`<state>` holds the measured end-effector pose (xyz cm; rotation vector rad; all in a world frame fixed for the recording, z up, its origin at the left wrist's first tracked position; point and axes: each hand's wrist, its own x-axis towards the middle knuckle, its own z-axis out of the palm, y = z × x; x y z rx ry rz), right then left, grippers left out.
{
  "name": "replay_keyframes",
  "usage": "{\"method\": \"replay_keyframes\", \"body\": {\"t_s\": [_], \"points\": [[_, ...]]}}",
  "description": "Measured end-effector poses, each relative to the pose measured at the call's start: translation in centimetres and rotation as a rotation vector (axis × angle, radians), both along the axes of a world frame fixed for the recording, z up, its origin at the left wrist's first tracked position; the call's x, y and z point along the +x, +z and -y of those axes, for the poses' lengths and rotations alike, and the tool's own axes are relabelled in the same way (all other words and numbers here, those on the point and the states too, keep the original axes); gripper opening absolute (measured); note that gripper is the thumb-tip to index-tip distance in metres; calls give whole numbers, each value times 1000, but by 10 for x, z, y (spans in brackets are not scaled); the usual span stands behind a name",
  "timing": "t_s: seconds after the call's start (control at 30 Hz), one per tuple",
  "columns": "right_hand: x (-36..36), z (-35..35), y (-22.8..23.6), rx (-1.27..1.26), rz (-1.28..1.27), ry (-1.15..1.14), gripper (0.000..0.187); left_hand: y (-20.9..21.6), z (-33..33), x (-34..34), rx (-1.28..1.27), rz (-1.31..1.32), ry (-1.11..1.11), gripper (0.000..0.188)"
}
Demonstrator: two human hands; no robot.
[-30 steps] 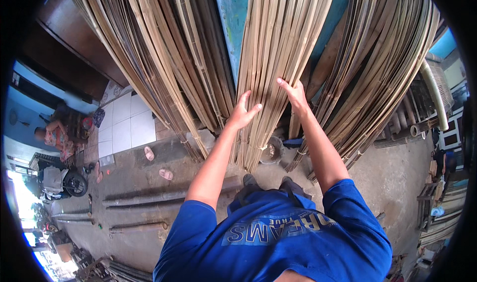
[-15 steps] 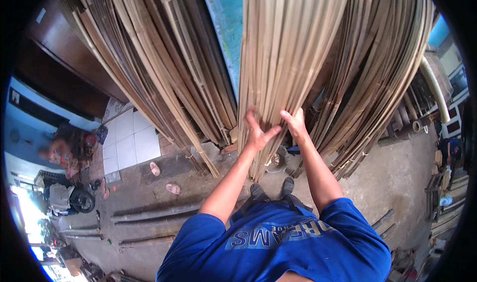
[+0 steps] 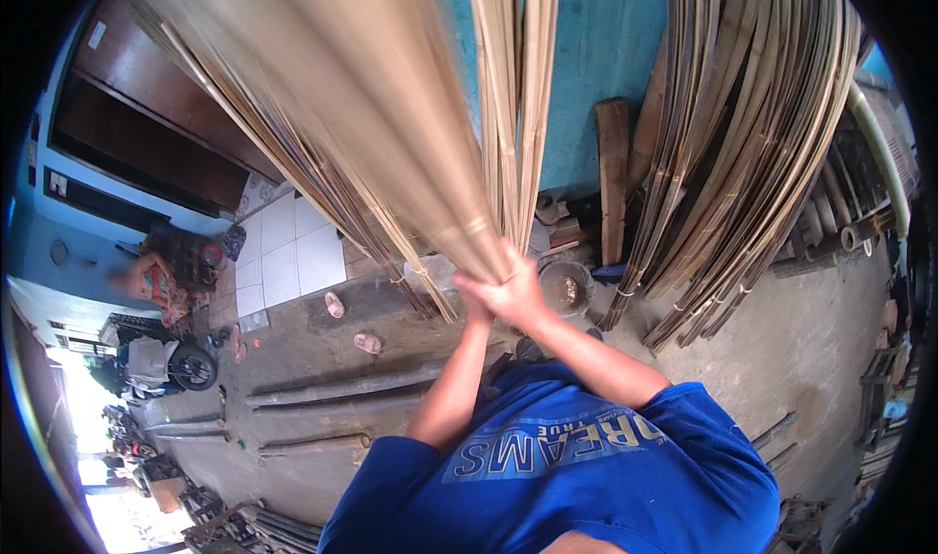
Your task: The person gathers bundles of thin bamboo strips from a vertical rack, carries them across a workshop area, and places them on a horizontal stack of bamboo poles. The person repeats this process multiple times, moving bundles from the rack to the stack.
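A thick bundle of bamboo strips [image 3: 391,114] slants up to the left in front of me, smeared by motion. My right hand [image 3: 520,290] is wrapped around its lower end. Close against it, my left hand [image 3: 475,298] also grips the bundle, its fingers partly hidden by the strips and the other hand. Just behind, a few loose bamboo strips [image 3: 510,114] lean upright against the blue wall [image 3: 581,75].
More bundled strips [image 3: 752,144] lean at the right, beside a wooden plank [image 3: 613,178]. A dark bucket [image 3: 567,288] stands near my feet. Long poles [image 3: 342,386] and pink slippers [image 3: 367,343] lie on the floor to the left. Another person [image 3: 156,285] sits at far left.
The bundle has been lifted away from the middle stack and swung left, leaving a few strips behind. My hands, earlier loosely around the strips, have closed together on its lower end.
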<state>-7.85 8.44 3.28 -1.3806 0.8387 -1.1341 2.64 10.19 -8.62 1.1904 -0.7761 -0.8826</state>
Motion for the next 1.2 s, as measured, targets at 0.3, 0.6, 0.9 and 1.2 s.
{"method": "replay_keyframes", "body": {"t_s": [0.3,0.6,0.9,1.2], "points": [[5,-90,-10,-491,-92,531,109,74,-117,65,-185,-348,-7,91],[-12,-147,-56,-396,-35,1155,80,100,-256,147,102,-402,-40,94],[7,-171,-70,-442,-245,897,122,94,-283,108,-111,-527,-166,87],[28,-200,-103,-440,-152,693,106,132,-269,112,-310,-320,-118,67]]}}
